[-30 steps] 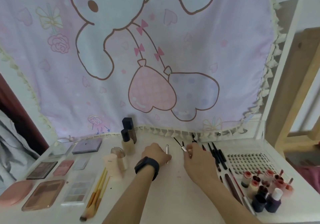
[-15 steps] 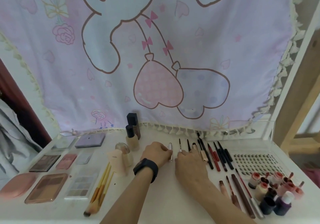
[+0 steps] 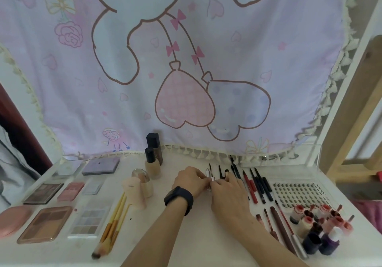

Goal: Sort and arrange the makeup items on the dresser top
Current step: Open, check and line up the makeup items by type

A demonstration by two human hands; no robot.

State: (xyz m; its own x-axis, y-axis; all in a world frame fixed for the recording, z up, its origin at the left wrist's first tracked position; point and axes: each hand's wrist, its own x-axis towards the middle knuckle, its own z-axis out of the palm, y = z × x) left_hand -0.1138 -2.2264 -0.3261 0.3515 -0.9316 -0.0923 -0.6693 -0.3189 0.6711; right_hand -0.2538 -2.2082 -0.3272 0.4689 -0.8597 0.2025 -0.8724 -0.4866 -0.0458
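Fingers of your left hand (image 3: 190, 181) pinch the slim white-and-silver tube (image 3: 208, 173). Your right hand (image 3: 229, 192) has slid over from the row of black and red pencils (image 3: 256, 186) and nips its lower end. It sits mid-back on the white dresser top (image 3: 198, 235), likely joining that row.

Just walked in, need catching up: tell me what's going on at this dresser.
A person is sorting makeup on the white dresser top. The left hand, black watch at its wrist, grips a slim white-and-silver tube; the right hand touches it beside a row of black and red pencils. Palettes lie left, small bottles right.
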